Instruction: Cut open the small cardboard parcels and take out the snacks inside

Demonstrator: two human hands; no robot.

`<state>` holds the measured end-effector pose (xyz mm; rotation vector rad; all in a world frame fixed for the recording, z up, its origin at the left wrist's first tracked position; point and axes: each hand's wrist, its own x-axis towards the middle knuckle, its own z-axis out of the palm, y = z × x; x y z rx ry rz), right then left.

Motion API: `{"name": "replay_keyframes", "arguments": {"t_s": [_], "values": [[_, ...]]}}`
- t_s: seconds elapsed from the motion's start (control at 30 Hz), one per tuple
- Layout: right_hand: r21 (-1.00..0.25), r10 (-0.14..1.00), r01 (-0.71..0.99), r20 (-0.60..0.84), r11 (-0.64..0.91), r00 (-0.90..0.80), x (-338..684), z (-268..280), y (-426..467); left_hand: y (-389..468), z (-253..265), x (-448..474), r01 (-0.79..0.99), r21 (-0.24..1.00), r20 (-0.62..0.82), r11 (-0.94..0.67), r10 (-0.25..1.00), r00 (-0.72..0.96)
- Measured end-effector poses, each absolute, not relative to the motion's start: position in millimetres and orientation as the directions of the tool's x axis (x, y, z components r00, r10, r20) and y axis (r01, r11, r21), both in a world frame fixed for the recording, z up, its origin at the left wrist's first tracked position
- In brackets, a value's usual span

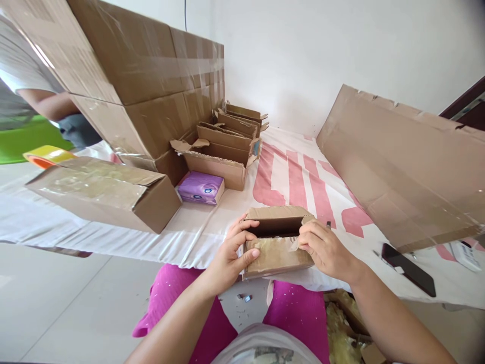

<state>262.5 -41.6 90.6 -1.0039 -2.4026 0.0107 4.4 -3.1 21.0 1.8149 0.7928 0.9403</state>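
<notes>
A small cardboard box [280, 258] sits at the table's near edge, right in front of me, with a dark gap open along its top. My left hand [238, 247] grips its left end, thumb on the taped near panel and fingers over the top edge. At the right end, my right hand [316, 245] is closed in a pinch at the corner. A loose bit of clear packing tape [294, 244] shows at those fingertips. What else lies between the right fingers is hidden.
Left stands a taped cardboard box [94, 184] with a tape roll [49, 155] behind it. A purple tissue pack [200, 188] lies beside open boxes [217, 164]. Large cartons [151, 76] rise behind them. At right are a cardboard panel [401, 172] and a phone [409, 270]. Another person's arm [49, 103] shows far left.
</notes>
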Motion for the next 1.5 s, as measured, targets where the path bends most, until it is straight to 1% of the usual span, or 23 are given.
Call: {"name": "replay_keyframes", "arguments": {"t_s": [0.17, 0.3, 0.37, 0.5, 0.6, 0.8, 1.0, 1.17, 1.3, 1.4, 1.5], "values": [[-0.254, 0.693, 0.666, 0.461, 0.701, -0.554, 269, 88, -46, -3, 24, 4, 0.137, 0.914, 0.266, -0.381, 0.821, 0.506], [-0.272, 0.702, 0.682, 0.516, 0.678, -0.492, 270, 82, -49, -3, 23, 4, 0.132, 0.911, 0.276, -0.390, 0.817, 0.507], [-0.241, 0.703, 0.704, 0.516, 0.668, -0.489, 267, 79, -50, -3, 22, 4, 0.136, 0.905, 0.285, -0.403, 0.812, 0.510], [-0.140, 0.715, 0.752, 0.461, 0.644, -0.526, 255, 78, -50, -3, 20, 4, 0.147, 0.901, 0.284, -0.408, 0.811, 0.511], [-0.122, 0.705, 0.753, 0.472, 0.647, -0.530, 250, 80, -49, -2, 21, 4, 0.152, 0.900, 0.282, -0.410, 0.811, 0.513], [-0.168, 0.682, 0.691, 0.434, 0.704, -0.589, 261, 87, -46, -2, 22, 3, 0.163, 0.898, 0.280, -0.409, 0.816, 0.506], [-0.259, 0.708, 0.670, 0.404, 0.696, -0.580, 277, 88, -45, -2, 22, 4, 0.154, 0.902, 0.280, -0.403, 0.819, 0.501], [-0.260, 0.729, 0.712, 0.473, 0.652, -0.495, 284, 82, -47, -3, 23, 4, 0.144, 0.913, 0.266, -0.380, 0.826, 0.496], [-0.257, 0.750, 0.778, 0.547, 0.573, -0.371, 280, 79, -56, -3, 22, 4, 0.148, 0.912, 0.263, -0.383, 0.822, 0.505], [-0.252, 0.782, 0.833, 0.550, 0.492, -0.295, 264, 75, -67, -3, 21, 4, 0.159, 0.903, 0.275, -0.399, 0.822, 0.499], [-0.203, 0.812, 0.894, 0.530, 0.400, -0.243, 247, 69, -73, -3, 21, 4, 0.169, 0.894, 0.287, -0.414, 0.821, 0.493]]}}
